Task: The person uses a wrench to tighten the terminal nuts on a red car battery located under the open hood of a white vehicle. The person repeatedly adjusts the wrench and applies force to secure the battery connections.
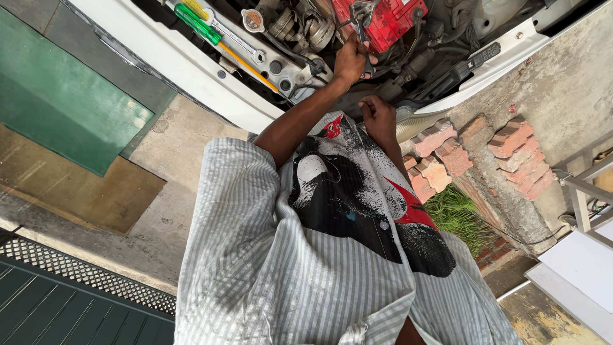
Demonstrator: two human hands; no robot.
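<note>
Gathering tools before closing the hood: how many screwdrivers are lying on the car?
2: a green-handled screwdriver and a yellow-handled screwdriver, side by side on the engine bay's front edge. Others may be hidden.

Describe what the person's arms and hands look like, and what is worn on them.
Both forearms are bare. The left hand and right hand have no gloves, and no watch shows. A loose grey-and-white striped shirt hangs open over a black printed T-shirt, its left sleeve ending near the elbow.
</note>
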